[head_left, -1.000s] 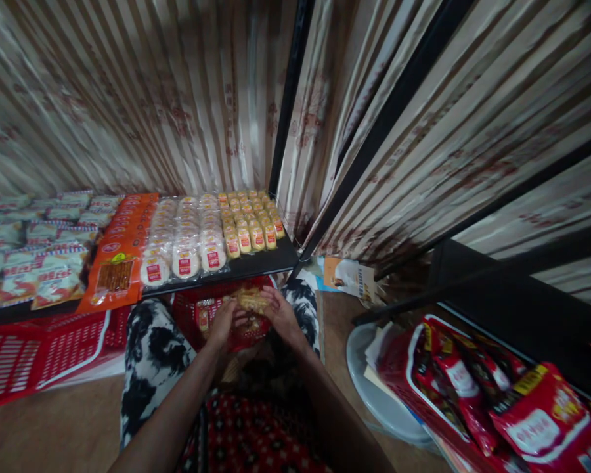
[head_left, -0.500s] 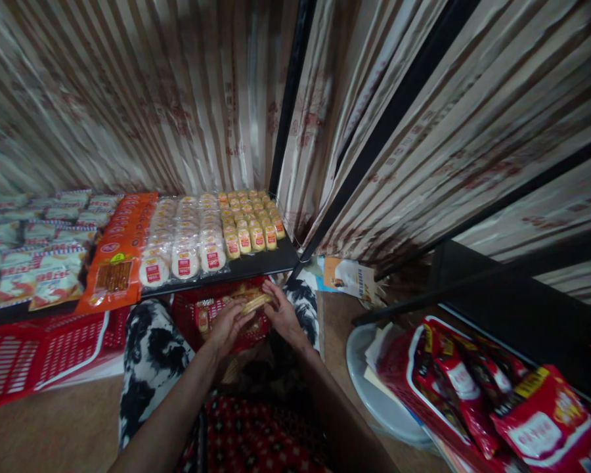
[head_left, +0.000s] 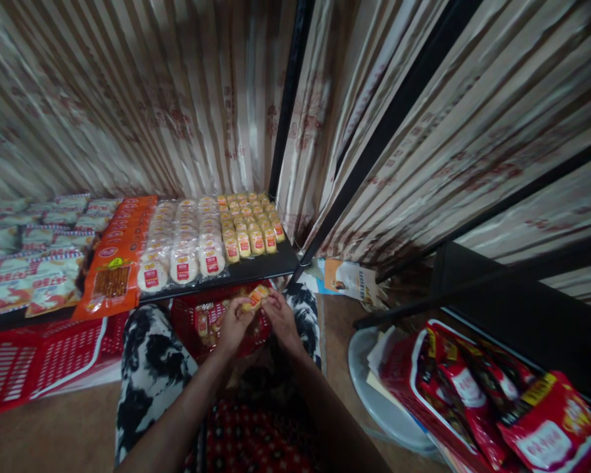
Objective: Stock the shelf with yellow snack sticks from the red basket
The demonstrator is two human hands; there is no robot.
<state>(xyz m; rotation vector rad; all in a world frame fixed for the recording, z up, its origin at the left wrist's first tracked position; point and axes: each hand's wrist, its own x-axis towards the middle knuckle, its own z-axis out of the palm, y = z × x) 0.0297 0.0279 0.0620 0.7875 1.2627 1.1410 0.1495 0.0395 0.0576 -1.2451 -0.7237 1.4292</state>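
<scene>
Between my two hands is a small yellow snack packet (head_left: 256, 297) with an orange-red label facing up. My left hand (head_left: 236, 320) pinches its left end, and my right hand (head_left: 278, 314) grips the right end. Below them, a red basket (head_left: 183, 318) between my knees holds more wrapped snacks (head_left: 206, 323). Just beyond, on the black shelf (head_left: 270, 264), similar yellow packets (head_left: 257, 238) stand in rows at the right end. Round white wrapped crackers (head_left: 184, 264) are lined up to their left.
Orange bags (head_left: 111, 279) and pale snack bags (head_left: 54, 282) fill the shelf's left part. A red basket (head_left: 64, 355) sits under it. At right are a basket of red bags (head_left: 465, 387), a grey round lid or tub (head_left: 362, 374) and black frame bars (head_left: 369, 148) before a curtain.
The packet has been turned so its orange-red label now shows upward. Both hands stay close together above the basket, with fingers shifted on the packet.
</scene>
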